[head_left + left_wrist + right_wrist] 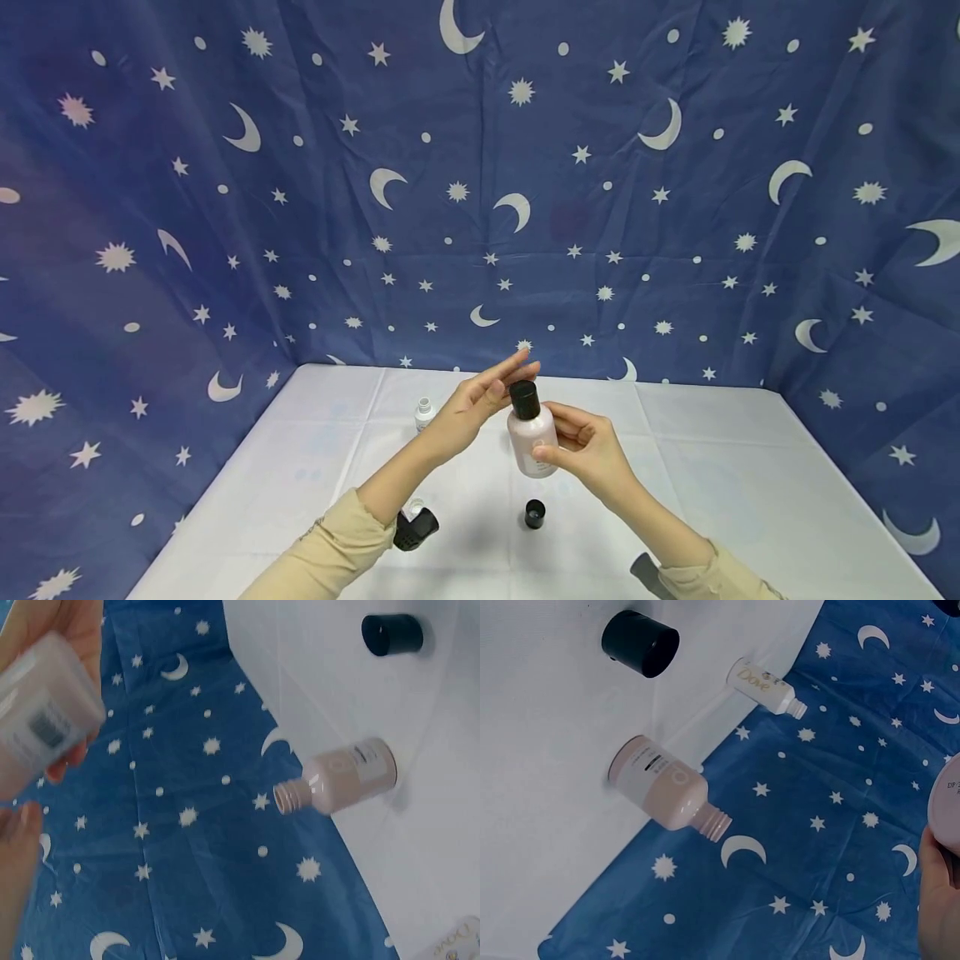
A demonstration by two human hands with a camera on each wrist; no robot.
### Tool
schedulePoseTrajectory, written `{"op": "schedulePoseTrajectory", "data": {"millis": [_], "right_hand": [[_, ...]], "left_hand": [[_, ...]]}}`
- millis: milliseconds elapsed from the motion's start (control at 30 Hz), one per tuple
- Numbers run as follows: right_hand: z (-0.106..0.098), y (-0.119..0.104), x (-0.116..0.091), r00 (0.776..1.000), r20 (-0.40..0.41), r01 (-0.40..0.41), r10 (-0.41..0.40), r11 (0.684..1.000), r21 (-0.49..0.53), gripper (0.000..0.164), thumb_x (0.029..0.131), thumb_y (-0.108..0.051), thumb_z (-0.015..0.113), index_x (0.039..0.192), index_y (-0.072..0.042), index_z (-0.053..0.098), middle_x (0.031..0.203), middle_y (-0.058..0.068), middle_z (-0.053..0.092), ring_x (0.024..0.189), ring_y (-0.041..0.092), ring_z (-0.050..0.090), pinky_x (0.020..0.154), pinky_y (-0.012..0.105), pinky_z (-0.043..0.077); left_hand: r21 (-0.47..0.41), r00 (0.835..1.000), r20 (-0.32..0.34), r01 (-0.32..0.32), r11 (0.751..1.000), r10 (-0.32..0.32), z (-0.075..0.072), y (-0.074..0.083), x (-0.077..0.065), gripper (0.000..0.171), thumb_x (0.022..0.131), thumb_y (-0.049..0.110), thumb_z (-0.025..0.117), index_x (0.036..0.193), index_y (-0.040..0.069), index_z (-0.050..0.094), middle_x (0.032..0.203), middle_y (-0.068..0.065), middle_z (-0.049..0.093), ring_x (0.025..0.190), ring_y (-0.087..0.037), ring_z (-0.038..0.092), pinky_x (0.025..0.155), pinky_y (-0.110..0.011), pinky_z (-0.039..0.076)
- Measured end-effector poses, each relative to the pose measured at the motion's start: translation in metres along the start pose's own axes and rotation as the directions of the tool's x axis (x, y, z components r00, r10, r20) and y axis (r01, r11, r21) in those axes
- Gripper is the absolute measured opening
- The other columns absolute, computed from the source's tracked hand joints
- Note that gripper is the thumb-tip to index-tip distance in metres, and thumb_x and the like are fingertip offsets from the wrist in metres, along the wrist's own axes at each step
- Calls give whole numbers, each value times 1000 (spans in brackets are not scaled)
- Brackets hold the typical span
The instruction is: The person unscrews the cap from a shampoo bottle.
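Observation:
A pale pink bottle (533, 446) with a black cap (525, 400) is held up above the table by my right hand (596, 454), thumb on the front and fingers behind. Beside the cap is my left hand (468, 408), its fingers extended and apart from one another at the tips. Whether it touches the cap cannot be made out. In the left wrist view the lower part of the held bottle (45, 720) shows at the left edge. A second pink bottle (664, 784), uncapped with its threaded neck bare, stands on the table; the held bottle mostly hides it in the head view.
A loose black cap (535, 514) lies on the white tablecloth (592, 542) nearer to me. To the left stands a small white Dove bottle (761, 686), uncapped. A small white item (415, 505) is partly hidden by my left wrist camera (415, 530). A starry blue curtain (555, 292) surrounds the table.

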State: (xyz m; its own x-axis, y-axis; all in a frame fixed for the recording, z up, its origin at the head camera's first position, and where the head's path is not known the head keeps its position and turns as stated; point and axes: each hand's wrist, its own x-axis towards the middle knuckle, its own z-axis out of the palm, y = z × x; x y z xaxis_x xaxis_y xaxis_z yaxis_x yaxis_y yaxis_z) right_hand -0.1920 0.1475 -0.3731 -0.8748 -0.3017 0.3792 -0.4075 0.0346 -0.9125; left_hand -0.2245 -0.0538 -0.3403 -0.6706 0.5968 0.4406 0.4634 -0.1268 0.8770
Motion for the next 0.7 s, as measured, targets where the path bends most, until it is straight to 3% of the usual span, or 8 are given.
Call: {"op": "schedulePoseTrajectory", "data": {"millis": [133, 267, 533, 700], "right_hand": [[1, 0, -1, 1000, 13, -3, 3, 1000, 11, 57, 78, -6, 75, 123, 19, 49, 116, 39, 55, 98, 0, 64, 86, 17, 52], [2, -1, -1, 1000, 10, -10, 10, 1000, 25, 58, 78, -5, 75, 124, 19, 49, 116, 39, 55, 98, 1, 64, 86, 17, 52], [5, -1, -4, 999, -22, -43, 44, 999, 20, 57, 77, 1, 74, 125, 18, 48, 119, 37, 55, 98, -1, 63, 86, 17, 51], [6, -2, -3, 999, -45, -27, 26, 1000, -7, 55, 76, 1, 74, 123, 17, 51, 117, 36, 58, 98, -1, 63, 86, 16, 51]], "left_hand": [[-64, 994, 111, 27, 998, -19, -6, 2, 1, 74, 96, 53, 36, 147, 1, 26, 152, -17, 30, 142, -25, 27, 116, -39, 26], [-70, 994, 111, 25, 997, -18, -5, 1, 1, 65, 98, 43, 40, 143, -2, 33, 147, -20, 36, 137, -24, 37, 114, -35, 32], [-39, 999, -27, 19, 999, -20, 3, 1, 0, 65, 89, 41, 55, 133, -6, 48, 130, -26, 53, 121, -13, 56, 106, -30, 42], [-43, 986, -168, 11, 999, -18, 8, 0, -1, 67, 81, 40, 66, 123, -10, 55, 121, -30, 57, 107, -3, 63, 93, -25, 51]]}}
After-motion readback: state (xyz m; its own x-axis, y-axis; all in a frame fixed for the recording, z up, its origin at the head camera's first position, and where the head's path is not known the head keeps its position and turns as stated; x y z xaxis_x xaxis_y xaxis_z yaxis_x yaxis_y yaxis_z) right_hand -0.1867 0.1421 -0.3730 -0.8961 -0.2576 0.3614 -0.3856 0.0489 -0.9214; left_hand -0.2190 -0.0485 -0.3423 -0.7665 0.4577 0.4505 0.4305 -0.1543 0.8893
